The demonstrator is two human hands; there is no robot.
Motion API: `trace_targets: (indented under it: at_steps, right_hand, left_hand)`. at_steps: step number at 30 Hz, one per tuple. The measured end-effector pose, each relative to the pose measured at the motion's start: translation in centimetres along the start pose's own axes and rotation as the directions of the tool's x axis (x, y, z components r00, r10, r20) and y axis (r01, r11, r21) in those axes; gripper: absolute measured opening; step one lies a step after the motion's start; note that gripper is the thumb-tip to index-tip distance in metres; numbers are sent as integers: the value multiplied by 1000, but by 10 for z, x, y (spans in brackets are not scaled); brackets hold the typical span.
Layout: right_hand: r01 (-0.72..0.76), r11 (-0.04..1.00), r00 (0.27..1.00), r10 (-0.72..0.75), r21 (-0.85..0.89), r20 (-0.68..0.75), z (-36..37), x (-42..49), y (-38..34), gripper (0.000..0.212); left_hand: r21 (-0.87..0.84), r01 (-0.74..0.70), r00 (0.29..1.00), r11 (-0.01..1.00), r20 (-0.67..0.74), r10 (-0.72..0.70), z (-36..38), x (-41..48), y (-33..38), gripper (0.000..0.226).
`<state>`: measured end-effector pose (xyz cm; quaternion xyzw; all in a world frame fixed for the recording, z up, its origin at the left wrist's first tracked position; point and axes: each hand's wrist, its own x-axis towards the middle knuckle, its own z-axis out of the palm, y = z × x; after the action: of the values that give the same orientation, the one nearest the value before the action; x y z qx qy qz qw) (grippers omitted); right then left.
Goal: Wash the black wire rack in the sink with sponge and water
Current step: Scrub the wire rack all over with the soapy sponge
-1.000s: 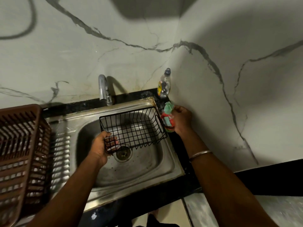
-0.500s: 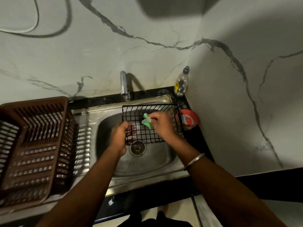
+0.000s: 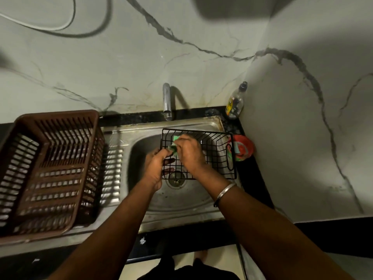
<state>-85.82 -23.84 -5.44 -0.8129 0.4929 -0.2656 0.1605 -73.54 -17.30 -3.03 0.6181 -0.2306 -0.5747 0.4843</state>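
**Sponge applied at the left end of the rack, over the sink bowl**

The left hand point(image 3: 155, 168) grips the left end of the black wire rack point(image 3: 220, 156), fingers curled through the mesh. Just beside it, the right hand point(image 3: 189, 152) pinches the green sponge point(image 3: 174, 139) against the wires. The rack is held over the sink point(image 3: 181, 203) drain with its long axis left to right. Most of its length lies right of both hands, nearer the right hand.
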Motion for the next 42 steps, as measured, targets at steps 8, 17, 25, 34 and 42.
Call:
trace_targets:
  at_steps: [8, 17, 25, 34, 42]
  right_hand:
    - [-10, 996, 998, 15, 89, -58, -1, 9, -9, 29]
    - [107, 992, 994, -109, 66, 19, -5, 10, -10, 16]
    - [74, 996, 996, -76, 44, 39, -8, 5, -6, 13]
    - [134, 990, 976, -141, 52, 166, -6, 7, -8, 9]
    - [197, 979, 953, -202, 44, 226, -3, 6, -11, 8]
  left_hand:
    - [0, -20, 1000, 1000, 20, 20, 3, 2, 4, 39]
    - [-29, -9, 999, 1000, 37, 10, -4, 6, 5, 23]
    - [-38, -31, 998, 999, 55, 33, -13, 12, 2, 29]
    - [-80, -23, 997, 997, 72, 28, -16, 16, 2, 52]
    - [-97, -31, 992, 995, 117, 43, -17, 20, 6, 57]
